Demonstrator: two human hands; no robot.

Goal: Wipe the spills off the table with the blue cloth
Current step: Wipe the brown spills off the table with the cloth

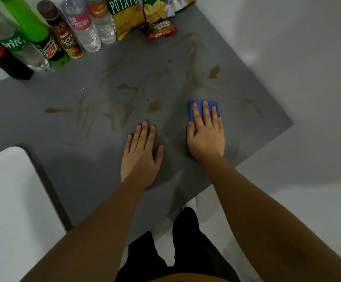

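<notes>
Head view: right hand (206, 137) flat, fingers spread, pressing folded blue cloth (199, 107) lengthwise away.

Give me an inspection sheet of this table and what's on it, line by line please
Surface: grey table, brown spills and smears across its middle and far right.
Job's things: blue cloth, folded, flat on the table under the right hand.
Clutter: bottles along the far left edge; chip bags and a snack bar at the far edge.
Grippers: right hand pressing the cloth, fingers spread; left hand flat on bare table, holding nothing.
Cables: nothing seen.
Surroundings: white surface at the near left; pale floor; the person's dark trousers below.
</notes>
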